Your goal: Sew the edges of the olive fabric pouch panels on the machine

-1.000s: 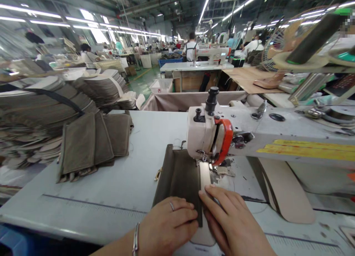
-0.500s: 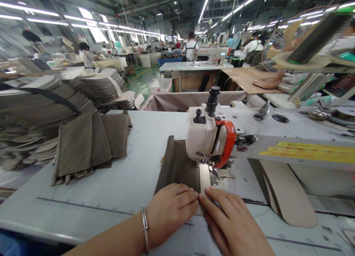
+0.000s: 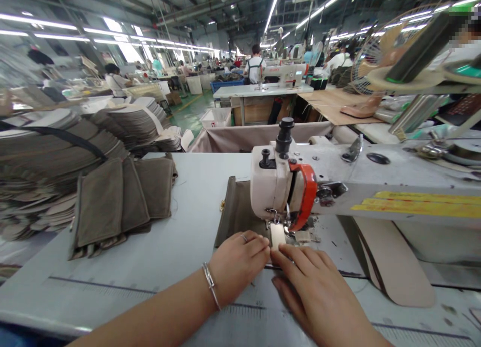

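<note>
A grey-brown fabric panel lies under the head of a sewing machine, its left edge folded into a ridge with a small brass-coloured metal piece. Along its right side a narrow cream strip runs beneath the presser foot. My left hand, wearing a ring and a bracelet, is curled with fingers together on the panel's near edge. Close beside it my right hand is spread, its fingertips on the strip's near end and its thumb apart on the table. The fingers partly hide the near edge of the work.
Sewn brown fabric pieces lie on the table's left, before tall stacks of cut panels. Rounded beige panels rest under the machine arm. A thread stand rises at right. Other people work at tables farther back.
The panel and cream strip have moved away from me under the presser foot. Both hands have followed forward, and less of the strip shows now. My view has shifted slightly.
</note>
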Action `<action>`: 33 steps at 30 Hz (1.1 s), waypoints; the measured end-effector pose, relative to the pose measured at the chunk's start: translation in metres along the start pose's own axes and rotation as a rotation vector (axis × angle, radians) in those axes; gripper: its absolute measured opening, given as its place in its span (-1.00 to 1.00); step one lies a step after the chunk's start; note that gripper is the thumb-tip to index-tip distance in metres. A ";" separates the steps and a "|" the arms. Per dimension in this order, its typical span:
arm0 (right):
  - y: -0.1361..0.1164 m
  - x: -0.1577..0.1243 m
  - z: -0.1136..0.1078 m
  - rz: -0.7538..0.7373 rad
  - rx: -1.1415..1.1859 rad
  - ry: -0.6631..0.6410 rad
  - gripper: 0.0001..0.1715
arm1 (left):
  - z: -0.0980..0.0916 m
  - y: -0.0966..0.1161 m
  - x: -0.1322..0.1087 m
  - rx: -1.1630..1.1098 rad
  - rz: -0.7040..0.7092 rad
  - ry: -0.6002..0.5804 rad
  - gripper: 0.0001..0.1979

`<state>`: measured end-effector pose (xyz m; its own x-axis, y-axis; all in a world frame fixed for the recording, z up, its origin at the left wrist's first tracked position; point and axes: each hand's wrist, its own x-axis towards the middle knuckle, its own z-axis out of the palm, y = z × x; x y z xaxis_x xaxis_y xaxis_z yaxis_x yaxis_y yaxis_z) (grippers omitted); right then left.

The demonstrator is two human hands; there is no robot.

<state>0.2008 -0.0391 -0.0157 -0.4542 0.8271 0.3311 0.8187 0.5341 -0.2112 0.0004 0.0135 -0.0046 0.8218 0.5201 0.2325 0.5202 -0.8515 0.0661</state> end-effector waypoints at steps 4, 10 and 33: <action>0.002 0.008 -0.001 0.024 -0.028 -0.058 -0.49 | 0.001 -0.005 0.005 -0.001 -0.013 -0.006 -0.81; 0.005 0.017 0.001 0.054 -0.112 -0.085 -0.48 | 0.000 -0.009 0.013 -0.042 -0.094 -0.027 -0.82; 0.006 0.031 0.007 0.082 -0.090 -0.073 -0.49 | 0.008 -0.017 0.018 -0.043 -0.162 0.053 -0.77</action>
<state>0.1893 -0.0089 -0.0131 -0.4060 0.8797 0.2475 0.8809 0.4488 -0.1504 0.0079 0.0379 -0.0098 0.7137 0.6477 0.2665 0.6336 -0.7593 0.1484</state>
